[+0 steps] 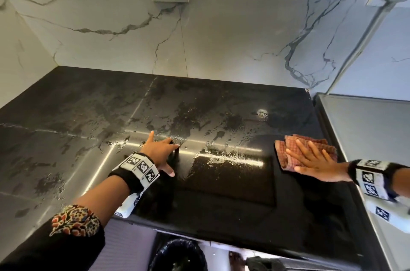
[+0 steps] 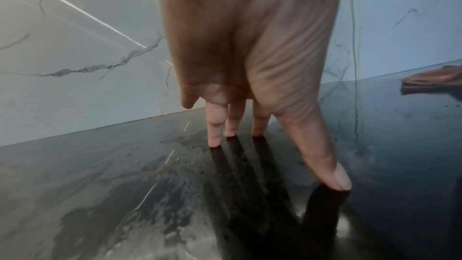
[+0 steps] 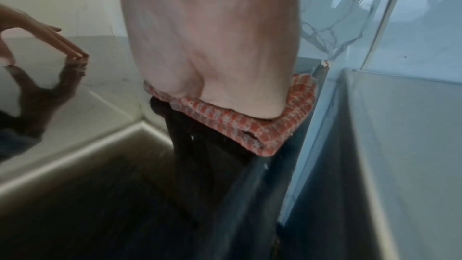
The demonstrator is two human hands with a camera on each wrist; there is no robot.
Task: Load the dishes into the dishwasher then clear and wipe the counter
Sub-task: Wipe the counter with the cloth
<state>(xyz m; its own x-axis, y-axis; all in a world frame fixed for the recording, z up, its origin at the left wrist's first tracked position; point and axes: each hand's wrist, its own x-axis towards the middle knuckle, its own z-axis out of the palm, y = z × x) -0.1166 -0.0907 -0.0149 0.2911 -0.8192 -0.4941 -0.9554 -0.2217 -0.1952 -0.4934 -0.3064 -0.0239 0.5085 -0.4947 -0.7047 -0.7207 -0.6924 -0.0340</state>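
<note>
**A:** Where's the cloth?

**B:** Folded red checked cloth at the far right of the black surface, just beside the grey appliance top. My right hand lies flat on it, fingers straight and spread, pressing rather than gripping. My left hand has no grip on anything: fingertips and thumb propped on the wet stone, palm raised.

**A:** Risks?

**B:** Three, by my reckoning. One: water is streaked and beaded across the middle. A flat palm can slide over the cloth instead of dragging it, leaving the cloth behind mid-stroke. Two: the cloth sits close to the right edge, so an outward push could bunch it against the appliance. Three: the left fingertips are bearing on a slick film and could skid if I lean harder.

**A:** Anything below?

**B:** A bin with a black liner sits under the near edge. A stroke toward me may send water over that lip.
</note>
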